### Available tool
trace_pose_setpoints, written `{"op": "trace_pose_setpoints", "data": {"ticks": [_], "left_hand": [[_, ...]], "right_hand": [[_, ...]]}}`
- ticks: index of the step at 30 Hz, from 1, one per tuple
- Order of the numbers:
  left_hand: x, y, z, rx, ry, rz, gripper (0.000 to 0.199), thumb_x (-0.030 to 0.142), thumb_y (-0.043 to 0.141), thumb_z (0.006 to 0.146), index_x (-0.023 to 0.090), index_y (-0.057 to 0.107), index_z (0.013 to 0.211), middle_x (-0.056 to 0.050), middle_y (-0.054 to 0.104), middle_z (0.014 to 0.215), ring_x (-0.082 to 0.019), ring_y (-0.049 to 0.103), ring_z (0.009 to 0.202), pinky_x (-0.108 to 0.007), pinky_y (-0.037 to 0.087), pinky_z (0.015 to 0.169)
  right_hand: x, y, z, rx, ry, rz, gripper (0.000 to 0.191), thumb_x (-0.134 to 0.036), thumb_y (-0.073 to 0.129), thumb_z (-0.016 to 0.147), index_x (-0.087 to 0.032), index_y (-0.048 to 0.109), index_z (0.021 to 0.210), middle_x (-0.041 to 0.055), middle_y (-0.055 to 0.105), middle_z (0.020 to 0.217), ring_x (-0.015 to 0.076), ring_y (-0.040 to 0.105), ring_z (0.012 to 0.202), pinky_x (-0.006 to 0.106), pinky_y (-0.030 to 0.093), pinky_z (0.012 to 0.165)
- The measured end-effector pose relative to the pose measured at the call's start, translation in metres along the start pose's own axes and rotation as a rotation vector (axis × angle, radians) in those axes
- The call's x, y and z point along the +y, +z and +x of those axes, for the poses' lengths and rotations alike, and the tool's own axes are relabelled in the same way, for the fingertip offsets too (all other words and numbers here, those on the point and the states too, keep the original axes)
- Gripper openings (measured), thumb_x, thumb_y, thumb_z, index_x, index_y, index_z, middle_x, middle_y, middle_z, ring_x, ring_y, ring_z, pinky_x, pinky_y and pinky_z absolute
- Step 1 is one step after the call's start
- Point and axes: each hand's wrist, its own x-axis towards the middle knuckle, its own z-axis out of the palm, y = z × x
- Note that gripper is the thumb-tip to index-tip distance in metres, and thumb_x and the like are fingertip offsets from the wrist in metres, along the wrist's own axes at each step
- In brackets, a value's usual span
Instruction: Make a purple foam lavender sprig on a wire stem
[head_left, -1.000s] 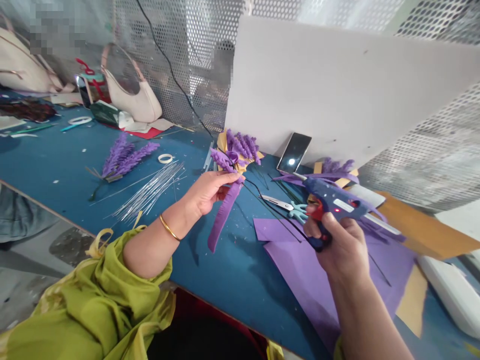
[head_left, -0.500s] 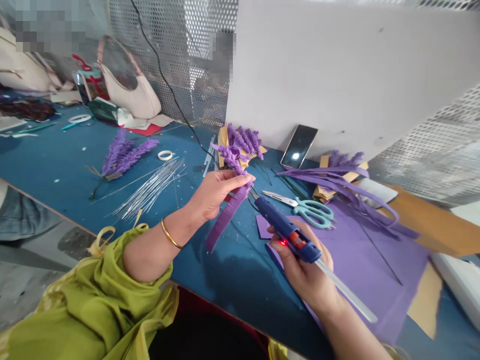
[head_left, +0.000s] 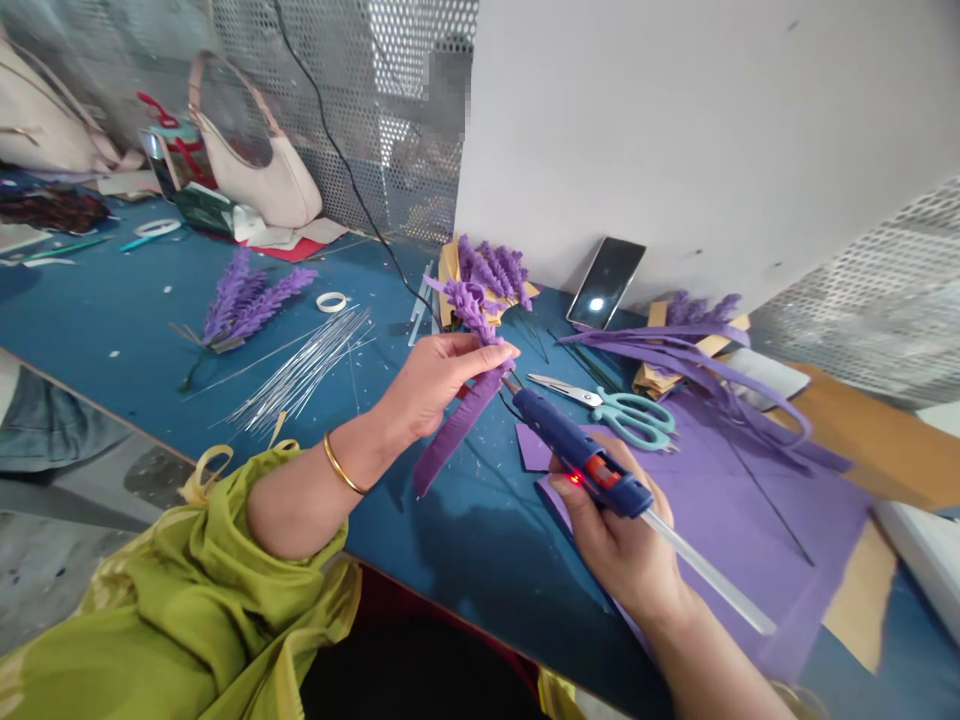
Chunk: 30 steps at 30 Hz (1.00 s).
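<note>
As the blue tabletop [head_left: 480,520] runs back to a white board [head_left: 615,130], a stretch of it shows between both arms, down to the near edge. A purple sheet [head_left: 720,500] reaches toward that edge. The right hand [head_left: 622,530] wraps around a glue gun [head_left: 559,435], nozzle close to a purple strip [head_left: 457,435]; contact cannot be told. Left hand [head_left: 435,385], thumb against fingers, pinches strip and flower [head_left: 474,310] above mid-tabletop. Scissors [head_left: 609,403] lie just beyond the gun.

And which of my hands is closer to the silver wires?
Left. Your left hand is to the right of the silver wires, holding the purple flower; your right hand is much farther right, holding the glue gun.
</note>
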Motion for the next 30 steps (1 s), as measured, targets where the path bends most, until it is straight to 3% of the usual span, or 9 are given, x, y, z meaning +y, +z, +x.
{"op": "trace_pose_setpoints", "data": {"ticks": [24,30], "left_hand": [[0.0025,0.0003,-0.0004,-0.004,0.008,-0.040,0.030,0.038,0.087,0.065,0.015,0.079,0.082,-0.001,0.068,0.074,-0.010,0.057,0.064,-0.027,0.050,0.065],[0.0014,0.0010,-0.0006,0.005,0.017,-0.048,0.029,0.036,0.087,0.066,0.014,0.079,0.082,0.000,0.068,0.072,-0.008,0.055,0.061,-0.023,0.046,0.058]], "right_hand": [[-0.0029,-0.0003,0.0007,0.029,-0.111,-0.103,0.031,-0.051,0.051,0.099,-0.020,0.055,0.097,0.0020,0.066,0.070,0.0162,0.062,0.053,0.026,0.047,0.051],[-0.0043,-0.0007,0.0008,0.012,-0.127,-0.118,0.028,-0.047,0.051,0.099,-0.019,0.054,0.100,0.0020,0.066,0.070,0.0159,0.062,0.051,0.025,0.047,0.049]]}}
